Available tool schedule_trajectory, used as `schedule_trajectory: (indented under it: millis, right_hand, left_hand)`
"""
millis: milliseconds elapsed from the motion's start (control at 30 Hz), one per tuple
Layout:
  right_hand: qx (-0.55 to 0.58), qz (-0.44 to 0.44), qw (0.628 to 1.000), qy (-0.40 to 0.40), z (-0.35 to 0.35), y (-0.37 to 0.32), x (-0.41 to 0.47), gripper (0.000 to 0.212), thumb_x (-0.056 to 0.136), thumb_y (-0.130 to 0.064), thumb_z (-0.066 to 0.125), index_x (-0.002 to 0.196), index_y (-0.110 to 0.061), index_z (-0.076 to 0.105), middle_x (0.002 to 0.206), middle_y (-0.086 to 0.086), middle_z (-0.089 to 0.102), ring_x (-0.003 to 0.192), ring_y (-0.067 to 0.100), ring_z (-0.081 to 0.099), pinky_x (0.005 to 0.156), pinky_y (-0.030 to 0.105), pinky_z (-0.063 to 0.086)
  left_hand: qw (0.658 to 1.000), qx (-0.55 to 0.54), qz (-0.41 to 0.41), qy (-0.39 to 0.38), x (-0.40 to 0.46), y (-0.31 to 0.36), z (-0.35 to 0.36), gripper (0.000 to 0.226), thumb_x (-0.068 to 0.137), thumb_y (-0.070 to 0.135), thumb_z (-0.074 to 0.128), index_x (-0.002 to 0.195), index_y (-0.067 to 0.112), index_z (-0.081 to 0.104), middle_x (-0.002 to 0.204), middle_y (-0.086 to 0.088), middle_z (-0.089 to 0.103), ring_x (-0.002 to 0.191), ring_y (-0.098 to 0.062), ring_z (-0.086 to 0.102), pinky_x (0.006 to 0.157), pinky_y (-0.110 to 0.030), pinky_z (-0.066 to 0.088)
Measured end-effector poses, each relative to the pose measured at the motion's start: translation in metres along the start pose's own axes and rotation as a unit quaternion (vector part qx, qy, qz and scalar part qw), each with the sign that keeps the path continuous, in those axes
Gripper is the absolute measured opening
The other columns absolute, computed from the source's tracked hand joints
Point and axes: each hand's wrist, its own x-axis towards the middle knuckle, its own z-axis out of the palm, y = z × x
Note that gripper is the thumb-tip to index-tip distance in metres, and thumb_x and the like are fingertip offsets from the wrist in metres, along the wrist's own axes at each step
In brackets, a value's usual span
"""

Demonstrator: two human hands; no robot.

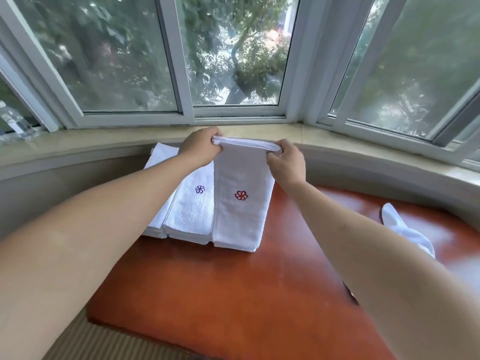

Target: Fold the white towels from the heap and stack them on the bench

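From my head view, my left hand (pixel 201 146) and right hand (pixel 287 162) each have a tight grip on the far top edge of a folded white terry towel with a red pinwheel emblem (pixel 240 203); its near end rests on the orange-red glossy counter (pixel 233 294). Just beside it on my left lies a stack of folded white towels with a purple emblem (pixel 192 211). Off to my right, a crumpled white towel (pixel 405 229) waits. A clear plastic bottle (pixel 15 120) stands on the beige stone windowsill (pixel 363 144).
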Motion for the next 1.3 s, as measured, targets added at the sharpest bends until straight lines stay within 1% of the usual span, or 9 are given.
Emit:
schedule_trajectory:
  millis: [100, 300, 433, 700, 867, 967, 1033, 1133, 1300]
  right_hand:
    - [0.020, 0.016, 1.000, -0.001, 0.011, 0.011, 0.020, 0.022, 0.083, -0.019, 0.055, 0.099, -0.028, 0.067, 0.082, -0.015, 0.068, 0.071, -0.002, 0.060, 0.051, 0.009, 0.038]
    - [0.009, 0.031, 0.999, 0.001, 0.046, 0.035, 0.069, 0.020, 0.085, -0.020, 0.056, 0.100, -0.027, 0.067, 0.078, -0.012, 0.068, 0.066, -0.010, 0.057, 0.051, 0.006, 0.037]
    - [-0.011, 0.062, 0.998, -0.001, 0.068, 0.049, 0.114, 0.018, 0.085, -0.021, 0.056, 0.099, -0.026, 0.066, 0.079, -0.011, 0.069, 0.065, -0.003, 0.059, 0.051, 0.010, 0.038]
    - [-0.051, 0.132, 0.990, -0.008, 0.128, 0.110, 0.192, 0.020, 0.087, -0.021, 0.054, 0.102, -0.026, 0.066, 0.086, -0.010, 0.069, 0.075, 0.010, 0.063, 0.062, 0.026, 0.044]
    - [-0.064, 0.157, 0.985, -0.009, 0.166, 0.156, 0.228, 0.026, 0.092, -0.022, 0.051, 0.113, -0.026, 0.065, 0.089, -0.014, 0.067, 0.084, 0.012, 0.066, 0.062, 0.024, 0.045]
    - [-0.005, 0.161, 0.986, -0.049, 0.186, 0.184, 0.234, 0.045, 0.096, -0.021, 0.053, 0.138, -0.035, 0.053, 0.126, -0.011, 0.064, 0.100, -0.005, 0.063, 0.071, 0.009, 0.046]
    - [0.026, 0.146, 0.986, -0.082, 0.196, 0.202, 0.228, 0.066, 0.095, -0.020, 0.059, 0.150, -0.047, 0.033, 0.161, -0.019, 0.031, 0.133, -0.009, 0.040, 0.088, 0.003, 0.033]
    - [-0.058, 0.142, 0.981, -0.119, 0.202, 0.229, 0.215, 0.075, 0.090, -0.025, 0.064, 0.152, -0.047, 0.028, 0.166, -0.024, 0.012, 0.145, -0.005, 0.023, 0.098, 0.014, 0.030]
    - [-0.095, 0.198, 0.968, -0.118, 0.204, 0.259, 0.188, 0.064, 0.092, -0.030, 0.063, 0.150, -0.035, 0.037, 0.156, -0.009, 0.034, 0.131, 0.016, 0.051, 0.102, 0.038, 0.049]
  left_hand:
    - [1.000, -0.007, -0.006, 0.001, 0.022, -0.014, 0.015, 0.019, 0.091, 0.020, 0.061, 0.107, 0.027, 0.066, 0.102, 0.006, 0.064, 0.092, -0.022, 0.060, 0.068, -0.030, 0.042]
    - [1.000, -0.019, -0.005, -0.013, 0.083, -0.047, 0.045, 0.022, 0.092, 0.018, 0.057, 0.111, 0.027, 0.065, 0.105, 0.005, 0.065, 0.094, -0.023, 0.059, 0.072, -0.031, 0.045]
    - [0.997, -0.036, -0.021, -0.061, 0.134, -0.069, 0.069, 0.019, 0.093, 0.019, 0.058, 0.109, 0.028, 0.065, 0.103, 0.006, 0.066, 0.096, -0.026, 0.062, 0.082, -0.036, 0.051]
    - [0.986, -0.049, -0.049, -0.152, 0.224, -0.126, 0.144, 0.017, 0.090, 0.018, 0.056, 0.097, 0.033, 0.064, 0.098, 0.011, 0.067, 0.096, -0.021, 0.064, 0.080, -0.035, 0.052]
    - [0.983, -0.058, -0.070, -0.160, 0.255, -0.164, 0.199, 0.025, 0.095, 0.020, 0.055, 0.115, 0.031, 0.064, 0.107, 0.012, 0.066, 0.101, -0.019, 0.063, 0.082, -0.032, 0.050]
    - [0.986, -0.079, -0.094, -0.114, 0.259, -0.184, 0.227, 0.037, 0.102, 0.019, 0.048, 0.137, 0.031, 0.056, 0.131, 0.005, 0.064, 0.115, -0.022, 0.061, 0.090, -0.032, 0.049]
    - [0.988, -0.072, -0.109, -0.083, 0.255, -0.194, 0.244, 0.049, 0.104, 0.018, 0.046, 0.151, 0.032, 0.042, 0.156, 0.004, 0.044, 0.133, -0.020, 0.050, 0.099, -0.030, 0.042]
    - [0.989, -0.004, -0.085, -0.120, 0.240, -0.206, 0.264, 0.059, 0.101, 0.021, 0.054, 0.155, 0.032, 0.033, 0.166, 0.001, 0.018, 0.145, -0.025, 0.033, 0.097, -0.039, 0.045]
    - [0.969, 0.129, 0.004, -0.209, 0.208, -0.225, 0.276, 0.045, 0.105, 0.026, 0.046, 0.151, 0.026, 0.045, 0.168, -0.005, 0.018, 0.152, -0.027, 0.020, 0.114, -0.044, 0.039]
